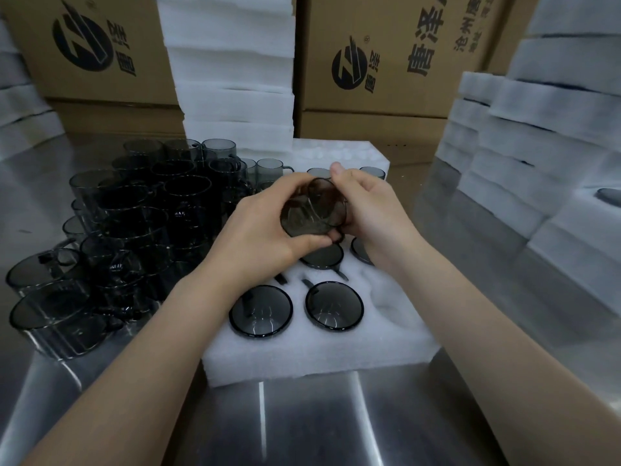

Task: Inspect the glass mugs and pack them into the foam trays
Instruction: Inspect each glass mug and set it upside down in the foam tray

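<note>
Both of my hands hold one smoky grey glass mug [314,210] tilted in the air above the white foam tray [319,354]. My left hand [265,237] grips its left side and bottom with curled fingers. My right hand [373,210] wraps the right side, thumb up by the rim. Several mugs sit sunk in the tray's pockets, two at the front [260,311] [334,305] and more partly hidden under my hands. A crowd of loose grey mugs [134,223] stands stacked on the steel table to the left.
A tall stack of white foam trays [232,72] rises behind the tray, with more foam stacks at the right [537,136] and far left [20,105]. Printed cardboard boxes [386,62] line the back. Bare steel tabletop [319,425] lies in front.
</note>
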A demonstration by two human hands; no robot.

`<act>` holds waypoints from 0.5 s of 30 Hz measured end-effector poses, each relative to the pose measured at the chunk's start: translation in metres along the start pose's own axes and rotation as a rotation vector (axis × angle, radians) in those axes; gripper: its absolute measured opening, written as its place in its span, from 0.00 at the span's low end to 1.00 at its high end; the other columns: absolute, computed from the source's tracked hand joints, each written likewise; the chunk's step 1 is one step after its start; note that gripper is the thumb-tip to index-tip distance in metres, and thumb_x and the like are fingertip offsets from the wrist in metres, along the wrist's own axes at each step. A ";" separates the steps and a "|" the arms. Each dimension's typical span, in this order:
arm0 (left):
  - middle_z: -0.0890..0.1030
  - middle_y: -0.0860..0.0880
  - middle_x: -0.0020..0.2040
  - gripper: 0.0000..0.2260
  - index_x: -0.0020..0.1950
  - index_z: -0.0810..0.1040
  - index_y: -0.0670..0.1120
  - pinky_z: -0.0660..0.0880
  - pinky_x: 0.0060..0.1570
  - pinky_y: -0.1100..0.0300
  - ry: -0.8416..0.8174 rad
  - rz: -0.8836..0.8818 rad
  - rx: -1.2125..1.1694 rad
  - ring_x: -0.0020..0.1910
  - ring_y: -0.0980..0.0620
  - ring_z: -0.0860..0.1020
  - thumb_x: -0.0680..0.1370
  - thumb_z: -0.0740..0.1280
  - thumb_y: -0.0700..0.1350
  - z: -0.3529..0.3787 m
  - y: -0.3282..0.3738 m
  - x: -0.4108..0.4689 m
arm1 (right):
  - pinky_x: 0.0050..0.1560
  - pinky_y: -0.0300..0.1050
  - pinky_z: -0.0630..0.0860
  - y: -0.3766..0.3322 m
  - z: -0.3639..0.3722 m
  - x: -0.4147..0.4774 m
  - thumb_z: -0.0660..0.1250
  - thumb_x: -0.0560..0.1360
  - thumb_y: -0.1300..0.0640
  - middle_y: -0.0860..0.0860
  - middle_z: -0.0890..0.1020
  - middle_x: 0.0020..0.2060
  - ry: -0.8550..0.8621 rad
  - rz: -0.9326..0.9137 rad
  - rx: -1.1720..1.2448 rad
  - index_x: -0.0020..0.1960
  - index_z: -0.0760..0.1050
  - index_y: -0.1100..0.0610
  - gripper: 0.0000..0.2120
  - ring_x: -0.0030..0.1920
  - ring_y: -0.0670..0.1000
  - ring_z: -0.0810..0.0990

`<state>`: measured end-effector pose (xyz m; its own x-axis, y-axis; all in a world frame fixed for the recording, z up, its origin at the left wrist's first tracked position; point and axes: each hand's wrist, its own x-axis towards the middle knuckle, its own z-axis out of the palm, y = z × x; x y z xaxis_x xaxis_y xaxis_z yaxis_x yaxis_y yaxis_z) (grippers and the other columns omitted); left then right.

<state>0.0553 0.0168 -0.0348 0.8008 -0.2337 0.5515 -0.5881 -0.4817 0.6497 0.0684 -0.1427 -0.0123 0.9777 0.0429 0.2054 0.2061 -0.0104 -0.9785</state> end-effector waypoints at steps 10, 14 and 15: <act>0.75 0.58 0.60 0.29 0.68 0.70 0.54 0.73 0.63 0.59 0.240 -0.035 -0.126 0.61 0.61 0.74 0.69 0.74 0.52 -0.006 -0.004 0.000 | 0.29 0.41 0.72 0.004 -0.005 -0.001 0.58 0.82 0.47 0.50 0.74 0.27 -0.334 -0.037 -0.063 0.38 0.74 0.55 0.18 0.28 0.49 0.73; 0.75 0.54 0.58 0.35 0.73 0.64 0.60 0.73 0.62 0.60 0.248 -0.025 -0.176 0.60 0.59 0.75 0.69 0.74 0.49 -0.007 -0.001 -0.002 | 0.28 0.41 0.68 0.005 -0.004 -0.001 0.57 0.83 0.50 0.50 0.72 0.26 -0.372 -0.065 -0.021 0.35 0.72 0.54 0.19 0.27 0.49 0.70; 0.76 0.54 0.58 0.32 0.72 0.67 0.59 0.74 0.62 0.56 0.256 -0.022 -0.194 0.59 0.57 0.76 0.69 0.74 0.48 -0.007 -0.001 -0.002 | 0.28 0.41 0.68 0.006 -0.004 -0.001 0.56 0.83 0.50 0.50 0.72 0.26 -0.381 -0.075 -0.002 0.36 0.71 0.55 0.18 0.27 0.49 0.70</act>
<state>0.0532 0.0237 -0.0324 0.7732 0.0063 0.6342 -0.6017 -0.3089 0.7366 0.0687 -0.1464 -0.0180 0.8749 0.4120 0.2546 0.2773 0.0049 -0.9608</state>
